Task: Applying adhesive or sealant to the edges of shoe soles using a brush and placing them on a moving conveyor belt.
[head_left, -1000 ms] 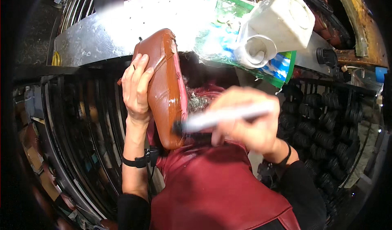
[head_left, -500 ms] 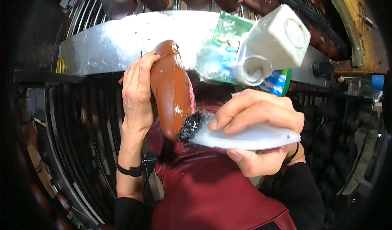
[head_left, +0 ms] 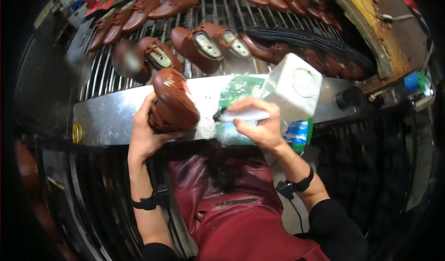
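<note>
A glossy brown leather shoe (head_left: 175, 102) is gripped in my left hand (head_left: 144, 129), its rounded toe pointing up and away over the metal ledge. My fingers wrap its left side, and the thumb lies beneath it. Between the thumb and fingers of my right hand (head_left: 264, 124) is a brush with a white handle (head_left: 248, 116). Its dark bristles point left toward the shoe, with a gap between them. The brush is over a green and blue plastic packet (head_left: 234, 92), just left of a white square container (head_left: 296, 82).
Behind the metal ledge (head_left: 109, 115), several brown shoes (head_left: 204, 45) stand on a rack of metal bars (head_left: 222, 11). At the right lies a long shoe with a black sole (head_left: 315, 45) facing up. A yellow band (head_left: 78, 133) hangs at the ledge's left end.
The shoe has gone from over my apron up to the ledge and turned toe-away. My right hand has drawn the brush off the shoe and moved it away from me. The view takes in more rack.
</note>
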Demonstrator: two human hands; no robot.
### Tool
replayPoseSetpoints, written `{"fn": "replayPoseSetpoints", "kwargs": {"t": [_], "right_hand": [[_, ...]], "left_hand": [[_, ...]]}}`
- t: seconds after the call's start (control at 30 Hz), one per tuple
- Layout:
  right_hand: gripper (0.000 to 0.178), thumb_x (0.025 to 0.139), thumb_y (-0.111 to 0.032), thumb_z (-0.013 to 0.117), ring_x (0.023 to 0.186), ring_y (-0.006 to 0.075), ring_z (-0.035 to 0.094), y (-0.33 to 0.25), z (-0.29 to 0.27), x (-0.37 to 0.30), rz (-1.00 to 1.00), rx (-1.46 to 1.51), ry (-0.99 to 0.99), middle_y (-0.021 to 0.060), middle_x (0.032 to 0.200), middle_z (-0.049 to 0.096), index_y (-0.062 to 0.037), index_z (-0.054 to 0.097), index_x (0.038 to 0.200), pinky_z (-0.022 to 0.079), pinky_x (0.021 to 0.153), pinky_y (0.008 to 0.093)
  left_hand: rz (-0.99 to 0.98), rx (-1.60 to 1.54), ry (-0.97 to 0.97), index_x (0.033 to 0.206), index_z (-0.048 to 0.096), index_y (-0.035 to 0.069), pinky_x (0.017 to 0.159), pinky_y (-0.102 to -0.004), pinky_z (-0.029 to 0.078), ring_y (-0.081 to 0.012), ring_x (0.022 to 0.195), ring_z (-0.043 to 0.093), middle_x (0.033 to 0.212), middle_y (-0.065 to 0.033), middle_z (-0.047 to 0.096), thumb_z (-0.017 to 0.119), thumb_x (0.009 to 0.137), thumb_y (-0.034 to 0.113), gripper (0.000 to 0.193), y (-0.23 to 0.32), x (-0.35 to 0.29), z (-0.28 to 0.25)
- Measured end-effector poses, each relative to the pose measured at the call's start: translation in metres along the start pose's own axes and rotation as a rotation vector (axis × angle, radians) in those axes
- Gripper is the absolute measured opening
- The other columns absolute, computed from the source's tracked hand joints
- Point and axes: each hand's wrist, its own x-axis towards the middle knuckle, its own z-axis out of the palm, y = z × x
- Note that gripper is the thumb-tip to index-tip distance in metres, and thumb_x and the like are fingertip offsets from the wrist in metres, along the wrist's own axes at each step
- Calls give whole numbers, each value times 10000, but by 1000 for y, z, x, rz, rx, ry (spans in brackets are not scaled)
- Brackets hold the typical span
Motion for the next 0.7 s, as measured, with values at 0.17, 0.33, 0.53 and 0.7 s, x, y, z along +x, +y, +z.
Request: {"fn": "replayPoseSetpoints", "kwargs": {"t": [0.17, 0.33, 0.53, 0.7], "right_hand": [[146, 982, -86, 763, 624, 130, 689, -6, -20, -74, 285, 201, 557, 75, 788, 723, 44, 721, 1032, 524, 523, 251], [167, 1020, -119, 732, 585, 126, 686, -2, -33, -93, 298, 49, 734, 77, 784, 720, 38, 710, 1074, 534, 487, 251], [222, 1028, -148, 718, 491, 161, 662, -11, -19, -93, 535, 351, 831, 120, 750, 713, 65, 688, 969, 535, 412, 290], [229, 987, -205, 713, 480, 241, 640, -31, -30, -72, 675, 878, 670, 186, 784, 725, 15, 674, 938, 472, 383, 333]], "left_hand": [[-159, -444, 218, 1500, 485, -58, 919, -363, 616, -278, 1128, 710, 1289, -139, 682, 831, 640, -173, 934, -39, -18, 7], [-147, -488, 327, 1514, 437, -142, 1162, -437, 446, -344, 1299, 629, 1420, -248, 611, 811, 677, 133, 958, -18, -78, 33], [-328, -692, 332, 1484, 500, -128, 1160, -467, 465, -362, 1307, 639, 1418, -290, 625, 873, 660, 42, 921, -20, -144, 67], [-307, -714, 178, 1376, 623, -124, 1091, -414, 517, -309, 1182, 711, 1255, -256, 727, 932, 617, 49, 838, -15, -158, 72]]}}
